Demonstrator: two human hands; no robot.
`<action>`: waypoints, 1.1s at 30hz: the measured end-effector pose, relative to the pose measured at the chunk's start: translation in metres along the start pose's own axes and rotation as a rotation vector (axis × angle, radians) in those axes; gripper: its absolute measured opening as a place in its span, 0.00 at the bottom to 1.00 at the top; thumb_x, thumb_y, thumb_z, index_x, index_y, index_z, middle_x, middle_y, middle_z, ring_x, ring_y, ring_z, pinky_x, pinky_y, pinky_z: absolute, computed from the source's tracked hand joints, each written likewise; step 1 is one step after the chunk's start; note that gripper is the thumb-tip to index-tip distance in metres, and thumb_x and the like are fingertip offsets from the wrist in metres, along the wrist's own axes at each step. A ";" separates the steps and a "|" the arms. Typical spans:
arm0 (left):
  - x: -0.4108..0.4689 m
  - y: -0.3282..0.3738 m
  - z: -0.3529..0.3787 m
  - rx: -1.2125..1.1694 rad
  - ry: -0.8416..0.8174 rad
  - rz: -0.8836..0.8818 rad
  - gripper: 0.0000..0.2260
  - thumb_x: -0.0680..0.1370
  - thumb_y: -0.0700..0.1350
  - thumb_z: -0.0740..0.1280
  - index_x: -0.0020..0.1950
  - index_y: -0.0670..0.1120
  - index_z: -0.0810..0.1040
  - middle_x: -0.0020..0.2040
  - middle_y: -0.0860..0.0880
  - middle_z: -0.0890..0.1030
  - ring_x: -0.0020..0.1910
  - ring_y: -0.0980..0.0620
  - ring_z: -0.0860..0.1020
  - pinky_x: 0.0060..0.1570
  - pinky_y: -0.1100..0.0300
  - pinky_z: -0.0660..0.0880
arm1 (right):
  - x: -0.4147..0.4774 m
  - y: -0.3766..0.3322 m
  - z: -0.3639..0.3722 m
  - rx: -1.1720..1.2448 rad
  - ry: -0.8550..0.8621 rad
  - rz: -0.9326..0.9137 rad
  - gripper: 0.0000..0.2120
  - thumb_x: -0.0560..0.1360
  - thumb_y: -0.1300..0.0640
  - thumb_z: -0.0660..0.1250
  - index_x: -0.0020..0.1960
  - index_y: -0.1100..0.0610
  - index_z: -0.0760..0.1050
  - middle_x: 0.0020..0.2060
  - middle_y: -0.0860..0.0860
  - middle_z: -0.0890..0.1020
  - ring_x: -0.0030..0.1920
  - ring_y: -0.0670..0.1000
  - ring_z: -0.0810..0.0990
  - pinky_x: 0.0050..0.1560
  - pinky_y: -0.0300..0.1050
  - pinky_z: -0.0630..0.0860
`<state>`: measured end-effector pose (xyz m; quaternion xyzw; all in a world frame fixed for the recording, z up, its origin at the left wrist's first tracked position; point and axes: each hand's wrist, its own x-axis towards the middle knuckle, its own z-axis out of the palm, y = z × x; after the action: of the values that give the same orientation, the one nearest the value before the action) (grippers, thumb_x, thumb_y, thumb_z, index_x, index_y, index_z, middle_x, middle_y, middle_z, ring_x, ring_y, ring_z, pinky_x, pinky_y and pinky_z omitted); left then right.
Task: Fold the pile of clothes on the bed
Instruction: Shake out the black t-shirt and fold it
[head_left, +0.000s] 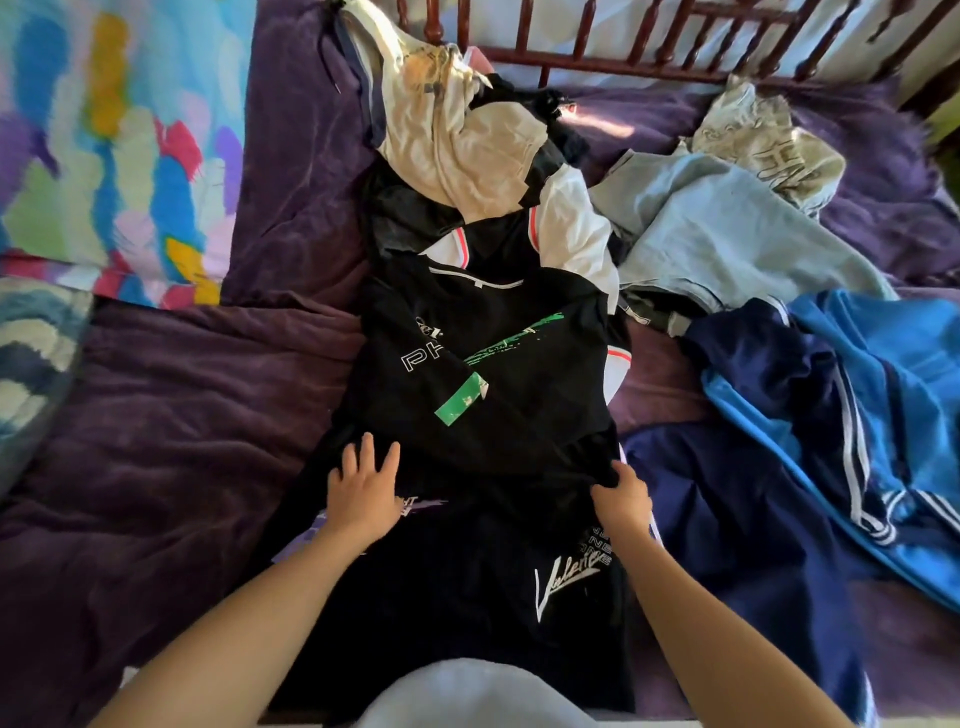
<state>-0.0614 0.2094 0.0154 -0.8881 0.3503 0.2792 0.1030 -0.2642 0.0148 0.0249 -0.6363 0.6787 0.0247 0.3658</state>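
Observation:
A black T-shirt with green print (488, 364) lies spread on the middle of the bed, over another black garment with white script lettering (483, 587) near me. My left hand (363, 488) rests flat on the black cloth with fingers spread. My right hand (623, 499) pinches a fold of the black T-shirt's lower right edge. Behind it lie a black and white shirt (571, 234) and a cream garment (467, 150) in a loose pile.
A light blue garment (717, 228), a printed olive one (769, 140), and navy and bright blue striped sportswear (841, 395) lie to the right. The purple blanket (171, 415) covers the bed. A colourful pillow (104, 145) lies at left, with a wooden rail (623, 47) behind.

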 end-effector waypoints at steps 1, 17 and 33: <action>0.003 -0.006 0.001 0.033 -0.011 -0.011 0.33 0.78 0.53 0.61 0.77 0.52 0.45 0.77 0.42 0.43 0.75 0.40 0.47 0.70 0.49 0.57 | -0.004 -0.001 0.005 -0.101 -0.034 -0.077 0.25 0.73 0.63 0.63 0.69 0.57 0.68 0.64 0.58 0.73 0.64 0.60 0.70 0.64 0.49 0.66; 0.025 -0.089 0.026 -0.223 0.088 -0.201 0.35 0.76 0.31 0.57 0.77 0.55 0.47 0.62 0.41 0.66 0.52 0.41 0.74 0.49 0.51 0.71 | 0.012 -0.013 0.064 -0.730 -0.147 -0.267 0.36 0.77 0.50 0.62 0.77 0.48 0.44 0.75 0.56 0.52 0.75 0.58 0.51 0.71 0.57 0.54; 0.040 0.019 0.035 0.171 0.032 0.175 0.37 0.77 0.45 0.63 0.77 0.52 0.40 0.77 0.43 0.41 0.76 0.42 0.42 0.72 0.44 0.48 | 0.010 0.044 0.054 -0.548 -0.267 -0.272 0.24 0.76 0.62 0.61 0.71 0.55 0.64 0.65 0.55 0.69 0.64 0.56 0.70 0.61 0.47 0.69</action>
<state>-0.0653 0.1861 -0.0362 -0.8465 0.4506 0.2420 0.1479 -0.2775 0.0417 -0.0385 -0.7869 0.5017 0.2405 0.2669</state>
